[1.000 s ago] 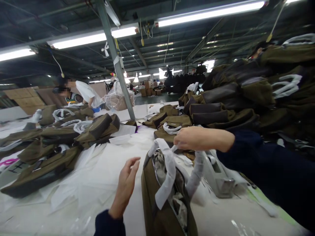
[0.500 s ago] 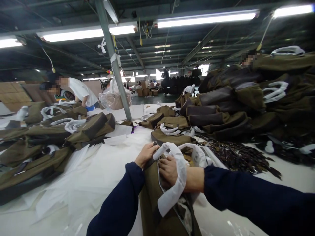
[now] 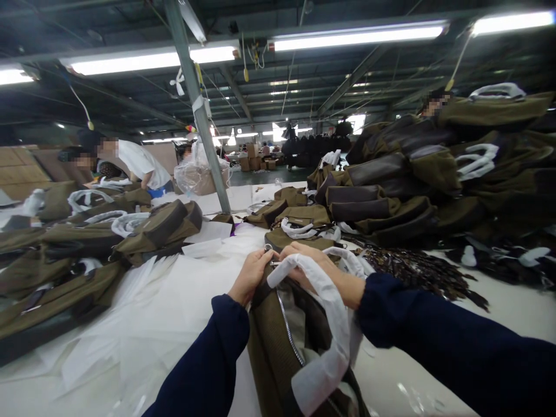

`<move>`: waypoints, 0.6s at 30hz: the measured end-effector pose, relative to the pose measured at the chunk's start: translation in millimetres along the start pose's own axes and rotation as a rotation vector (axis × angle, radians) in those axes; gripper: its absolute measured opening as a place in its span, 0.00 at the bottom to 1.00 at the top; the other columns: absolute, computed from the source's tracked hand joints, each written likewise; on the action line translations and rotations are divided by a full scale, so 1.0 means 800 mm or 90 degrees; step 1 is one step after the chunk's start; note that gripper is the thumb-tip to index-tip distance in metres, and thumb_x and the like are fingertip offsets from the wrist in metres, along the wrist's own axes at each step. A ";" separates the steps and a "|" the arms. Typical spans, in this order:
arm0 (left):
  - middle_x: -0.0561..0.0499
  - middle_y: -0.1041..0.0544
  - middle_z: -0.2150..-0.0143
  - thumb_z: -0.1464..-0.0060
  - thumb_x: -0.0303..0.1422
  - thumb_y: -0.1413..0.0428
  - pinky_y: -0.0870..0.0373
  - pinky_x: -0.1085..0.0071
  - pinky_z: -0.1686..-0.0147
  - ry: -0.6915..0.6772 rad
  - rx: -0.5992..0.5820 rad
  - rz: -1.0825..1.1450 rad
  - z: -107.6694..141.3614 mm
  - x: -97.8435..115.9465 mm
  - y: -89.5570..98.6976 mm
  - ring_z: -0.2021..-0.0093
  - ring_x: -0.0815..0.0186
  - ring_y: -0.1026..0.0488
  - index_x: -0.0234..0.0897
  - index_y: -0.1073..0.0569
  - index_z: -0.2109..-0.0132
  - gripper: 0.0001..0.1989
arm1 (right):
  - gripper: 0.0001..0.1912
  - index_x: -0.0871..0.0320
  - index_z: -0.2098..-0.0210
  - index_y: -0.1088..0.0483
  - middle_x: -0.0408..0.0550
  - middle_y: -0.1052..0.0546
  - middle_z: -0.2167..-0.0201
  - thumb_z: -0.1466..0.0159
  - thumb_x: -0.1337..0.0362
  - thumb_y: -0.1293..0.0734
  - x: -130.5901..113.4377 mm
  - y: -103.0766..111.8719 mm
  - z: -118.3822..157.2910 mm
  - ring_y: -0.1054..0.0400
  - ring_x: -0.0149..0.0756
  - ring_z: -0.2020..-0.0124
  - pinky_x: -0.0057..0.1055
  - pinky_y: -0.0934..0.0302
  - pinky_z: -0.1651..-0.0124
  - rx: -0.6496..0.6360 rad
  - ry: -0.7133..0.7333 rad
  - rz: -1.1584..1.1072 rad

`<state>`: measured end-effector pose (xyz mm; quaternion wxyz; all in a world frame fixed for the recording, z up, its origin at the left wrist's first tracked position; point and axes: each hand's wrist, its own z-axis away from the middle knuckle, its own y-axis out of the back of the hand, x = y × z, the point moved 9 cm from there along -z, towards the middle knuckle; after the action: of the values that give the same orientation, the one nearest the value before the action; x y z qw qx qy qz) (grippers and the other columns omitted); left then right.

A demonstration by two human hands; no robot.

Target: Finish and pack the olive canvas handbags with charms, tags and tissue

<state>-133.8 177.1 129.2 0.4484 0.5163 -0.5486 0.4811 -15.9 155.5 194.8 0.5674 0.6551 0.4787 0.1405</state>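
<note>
One olive-green fabric bag with dark trim [image 3: 271, 347] is sitting on the white table [image 3: 391, 359] right in front of the person, top open, with a silver-toothed zipper [image 3: 286, 327] running along the opening and arched handles wrapped in thin white material [image 3: 337, 315]. Both hands are up at its far end: the left hand [image 3: 251, 275] has its thumb and fingers closed on that corner, right by a small silver metal ring [image 3: 268, 247], and the right hand [image 3: 319, 269] comes in behind the near handle with fingers bent, pretty much meeting the left one. Can't really tell what the right fingers have hold of, if anything, since the handle blocks some of the view. Off to the left there's a loose spread of thin white sheets [image 3: 143, 301], then a bunch of similar olive bags [image 3: 87, 278]. Over on the right, a heap of dark glossy strap-like pieces [image 3: 417, 272] lies below a big pile of olive and dark bags [image 3: 382, 191]. Further back, a person in a white top [image 3: 139, 162] leans forward past the left-hand bags.
</note>
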 end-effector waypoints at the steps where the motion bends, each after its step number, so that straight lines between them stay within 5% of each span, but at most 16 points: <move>1: 0.51 0.24 0.71 0.46 0.44 0.43 0.36 0.72 0.71 -0.005 0.000 -0.002 0.002 0.005 -0.003 0.73 0.67 0.31 0.33 0.26 0.66 0.16 | 0.08 0.57 0.58 0.30 0.56 0.25 0.59 0.33 0.64 0.39 0.001 -0.002 -0.005 0.32 0.43 0.61 0.37 0.39 0.57 -0.009 0.001 0.036; 9: 0.49 0.23 0.69 0.44 0.42 0.44 0.34 0.71 0.66 -0.054 0.000 -0.047 0.015 0.038 -0.016 0.68 0.65 0.31 0.33 0.25 0.66 0.15 | 0.04 0.54 0.64 0.31 0.55 0.25 0.66 0.37 0.62 0.35 0.000 -0.006 -0.026 0.29 0.48 0.66 0.37 0.43 0.66 -0.032 -0.037 0.115; 18: 0.49 0.24 0.69 0.46 0.42 0.44 0.33 0.71 0.66 -0.060 0.016 -0.082 0.013 0.037 -0.014 0.67 0.64 0.30 0.35 0.26 0.68 0.13 | 0.09 0.57 0.59 0.31 0.54 0.23 0.66 0.35 0.60 0.39 0.006 -0.015 -0.013 0.28 0.45 0.67 0.34 0.42 0.66 -0.042 -0.054 0.127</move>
<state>-124.4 162.5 157.9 0.4455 0.5780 -0.5290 0.4331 -26.6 164.4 185.6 0.5918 0.6855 0.3821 0.1842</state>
